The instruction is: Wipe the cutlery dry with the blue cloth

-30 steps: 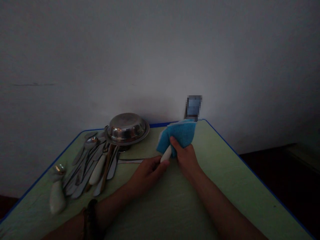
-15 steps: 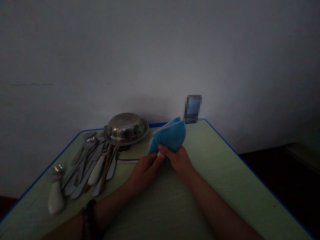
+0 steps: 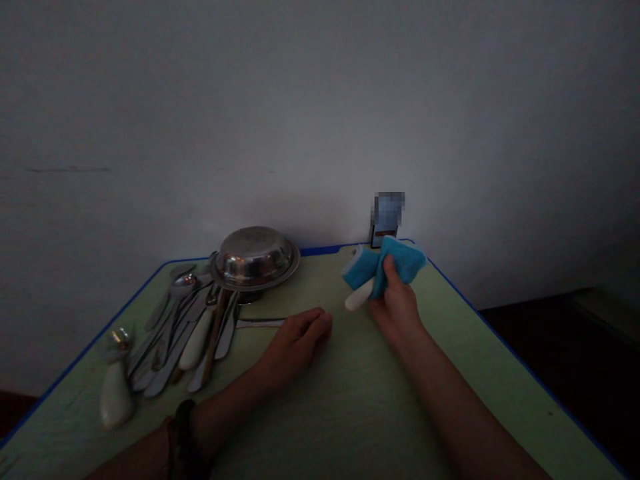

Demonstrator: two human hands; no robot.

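Note:
My right hand (image 3: 400, 303) is closed on a folded blue cloth (image 3: 403, 260), its thumb pressed over the top. Out of the cloth's lower left pokes a white handle (image 3: 359, 295); the rest of that utensil is covered. My left hand (image 3: 297, 340) rests over the table with curled fingers and nothing visible in them. Just behind it lies a thin metal utensil (image 3: 260, 323), its right end hidden by the hand. Farther left is a pile of cutlery (image 3: 170, 353) with spoons, knives and a white-handled piece (image 3: 196, 340).
An upturned steel bowl (image 3: 255, 257) sits at the table's back, beside the pile. A thick white-handled utensil (image 3: 116, 393) lies at the left. A phone (image 3: 384, 220), its screen blurred, leans on the wall. The green table (image 3: 320, 427) has blue edges.
My right hand has moved right with the cloth and the white-handled utensil. My left hand has let go of the white handle, and the hands are now apart.

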